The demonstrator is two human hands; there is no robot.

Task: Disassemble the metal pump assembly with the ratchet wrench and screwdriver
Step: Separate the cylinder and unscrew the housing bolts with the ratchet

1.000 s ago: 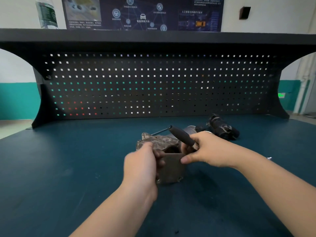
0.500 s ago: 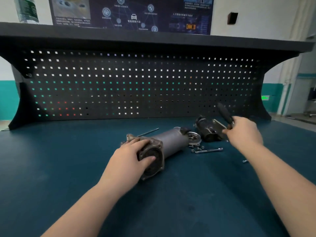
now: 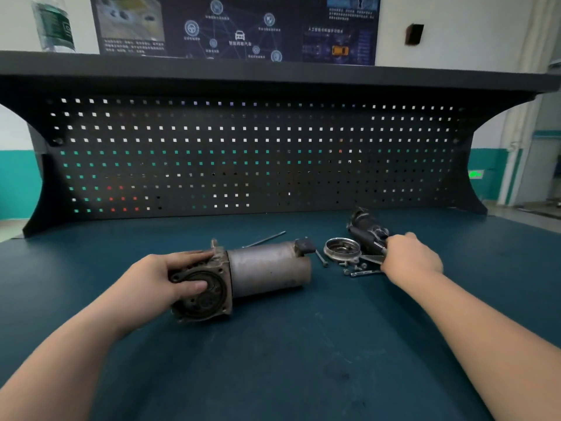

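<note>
The metal pump assembly [image 3: 267,268] lies on its side on the blue-green bench, its square flange end facing me. My left hand [image 3: 164,278] grips that flange, thumb across its round face. To the right, my right hand [image 3: 409,259] is down at the bench with its fingers curled round a black-handled tool [image 3: 375,243], which is mostly hidden by the hand. That hand is beside a removed dark housing part [image 3: 364,227]. A small silver wrench [image 3: 364,272] lies just left of the right wrist.
A metal ring cap [image 3: 341,249], several loose bolts [image 3: 352,265] and one long bolt [image 3: 321,258] lie between pump and right hand. A thin rod [image 3: 264,238] lies behind the pump. The black pegboard [image 3: 243,153] closes off the back of the bench.
The pump went from standing on end to lying on its side under my left hand. My right hand carried the black-handled tool away to the right and lowered it beside the dark part.
</note>
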